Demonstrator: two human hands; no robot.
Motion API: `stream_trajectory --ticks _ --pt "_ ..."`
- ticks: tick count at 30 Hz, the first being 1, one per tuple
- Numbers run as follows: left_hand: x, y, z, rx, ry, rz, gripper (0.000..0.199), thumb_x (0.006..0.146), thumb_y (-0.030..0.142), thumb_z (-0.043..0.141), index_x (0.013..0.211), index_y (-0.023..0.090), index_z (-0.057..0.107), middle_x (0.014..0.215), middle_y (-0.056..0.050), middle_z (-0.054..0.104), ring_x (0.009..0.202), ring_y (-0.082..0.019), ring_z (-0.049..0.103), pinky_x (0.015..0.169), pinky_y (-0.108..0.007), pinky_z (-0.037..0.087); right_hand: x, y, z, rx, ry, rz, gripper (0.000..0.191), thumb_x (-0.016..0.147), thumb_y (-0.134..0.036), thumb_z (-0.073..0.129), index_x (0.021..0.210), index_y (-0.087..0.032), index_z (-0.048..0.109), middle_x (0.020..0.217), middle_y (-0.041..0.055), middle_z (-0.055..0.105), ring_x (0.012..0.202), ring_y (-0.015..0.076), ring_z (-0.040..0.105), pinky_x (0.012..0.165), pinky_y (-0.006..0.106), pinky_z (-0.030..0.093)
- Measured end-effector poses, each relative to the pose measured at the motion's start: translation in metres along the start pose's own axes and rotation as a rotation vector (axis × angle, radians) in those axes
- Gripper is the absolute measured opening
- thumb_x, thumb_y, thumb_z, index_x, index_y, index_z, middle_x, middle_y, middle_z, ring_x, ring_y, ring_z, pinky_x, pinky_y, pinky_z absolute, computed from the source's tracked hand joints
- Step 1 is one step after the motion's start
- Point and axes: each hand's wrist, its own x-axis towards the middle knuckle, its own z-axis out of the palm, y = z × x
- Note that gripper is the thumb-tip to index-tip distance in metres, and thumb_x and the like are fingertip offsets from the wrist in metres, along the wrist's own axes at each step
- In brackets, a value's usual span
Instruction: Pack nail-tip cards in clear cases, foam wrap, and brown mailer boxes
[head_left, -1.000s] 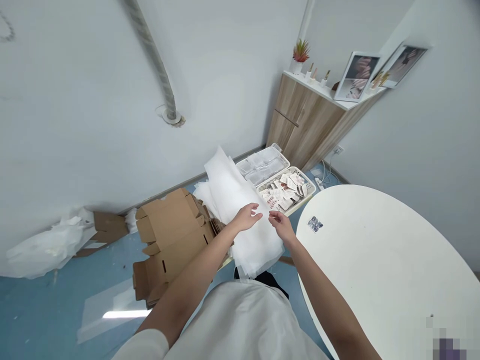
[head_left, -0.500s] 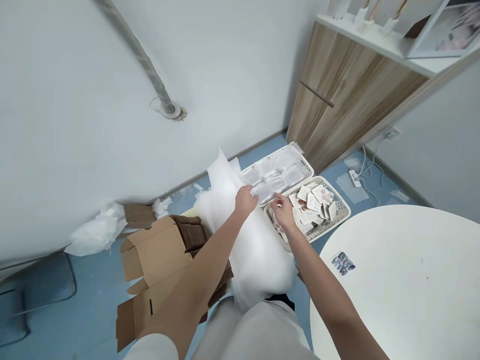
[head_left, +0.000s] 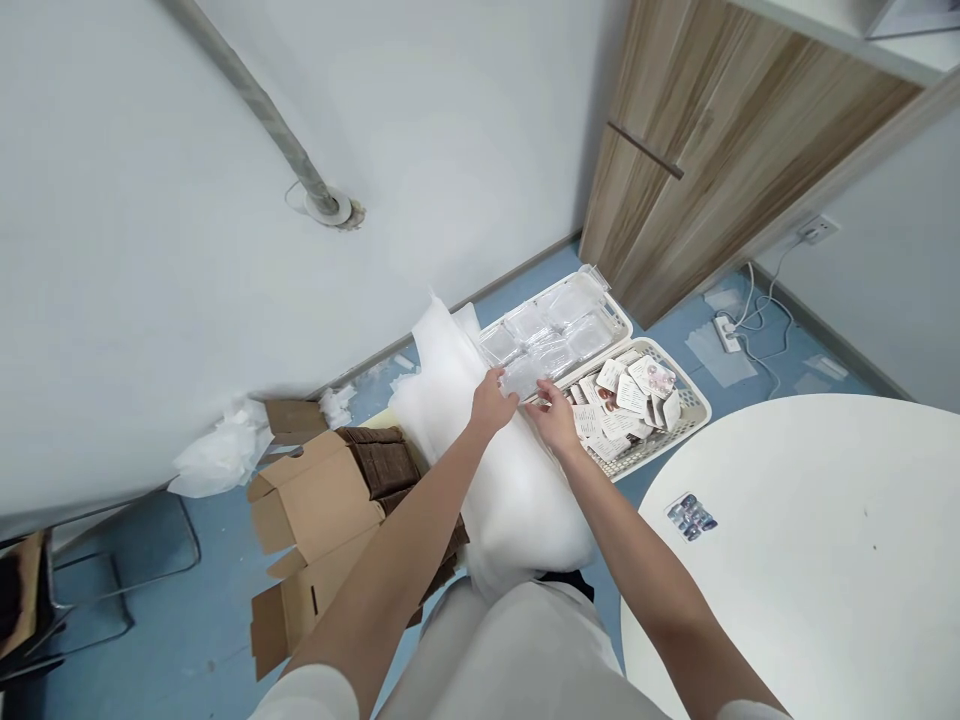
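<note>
Clear plastic boxes (head_left: pixel 570 300) lie in rows inside a white basket (head_left: pixel 624 330) on the floor by the wall. My left hand (head_left: pixel 491 402) pinches the left side of a clear plastic box (head_left: pixel 521 378) at the basket's near end. From the right, my right hand (head_left: pixel 555 418) has its fingertips closed at that box's near edge. Just right of this hand, a second white basket (head_left: pixel 694 410) holds a heap of small printed cards (head_left: pixel 626 400). Beneath both wrists a big roll of white foam sheet (head_left: pixel 510 500) stands against my legs.
Opened brown cardboard boxes (head_left: pixel 322 490) lie to the left, with a white plastic bag (head_left: pixel 225 455) behind them. A round white table (head_left: pixel 795 560) at right bears a small sheet of nails (head_left: pixel 691 517). A wooden cabinet (head_left: pixel 697 140) and a power strip (head_left: pixel 726 334) are beyond.
My right hand has drawn left and closer to my left hand, moving off the card basket's edge. The view has tilted down slightly, and more of the cards shows.
</note>
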Motion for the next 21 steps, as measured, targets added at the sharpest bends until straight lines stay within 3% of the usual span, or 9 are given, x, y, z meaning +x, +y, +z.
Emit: stream_trajectory --ticks 6,10,16,18,21 --pt "-0.019 -0.002 -0.004 -0.235 0.083 0.047 0.05 0.066 0.013 0.057 0.114 0.019 0.043 0.119 -0.008 0.05 0.114 -0.022 0.044 0.092 -0.034 0.036 -0.019 -0.016 -0.002 0.152 0.058 -0.041 0.052 0.062 -0.025 0.06 0.113 -0.022 0.049 0.127 0.0071 0.046 0.11 0.0209 0.047 0.088 0.037 0.042" --pt "-0.044 -0.001 -0.007 -0.377 0.133 0.096 0.047 0.068 0.015 0.057 0.112 0.022 0.043 0.121 -0.008 0.048 0.112 -0.021 0.046 0.087 -0.034 0.04 -0.048 -0.026 -0.003 0.254 0.126 -0.083 0.05 0.063 -0.027 0.061 0.111 -0.022 0.049 0.121 0.0076 0.05 0.109 0.0201 0.049 0.09 0.038 0.041" --pt "-0.104 -0.01 -0.016 -0.586 0.113 0.17 0.036 0.069 0.017 0.059 0.103 0.02 0.047 0.112 -0.009 0.051 0.094 -0.018 0.056 0.067 -0.026 0.047 -0.122 -0.021 -0.01 0.332 0.215 -0.06 0.043 0.062 -0.032 0.064 0.102 -0.022 0.052 0.114 0.0083 0.052 0.094 0.0192 0.057 0.082 0.037 0.045" --pt "-0.126 -0.016 -0.016 -0.639 0.073 0.203 0.034 0.068 0.018 0.061 0.099 0.019 0.048 0.106 -0.008 0.053 0.089 -0.017 0.058 0.064 -0.025 0.047 -0.15 -0.012 -0.014 0.344 0.258 -0.049 0.04 0.062 -0.033 0.065 0.098 -0.021 0.053 0.107 0.0068 0.055 0.084 0.0169 0.06 0.08 0.036 0.047" --pt "-0.157 -0.023 -0.011 -0.737 0.005 0.236 0.041 0.065 0.02 0.065 0.102 0.021 0.047 0.114 -0.008 0.049 0.084 -0.014 0.059 0.065 -0.024 0.047 -0.191 0.004 -0.021 0.415 0.333 -0.037 0.039 0.06 -0.035 0.067 0.094 -0.02 0.054 0.092 0.0027 0.057 0.073 0.0138 0.06 0.075 0.036 0.049"
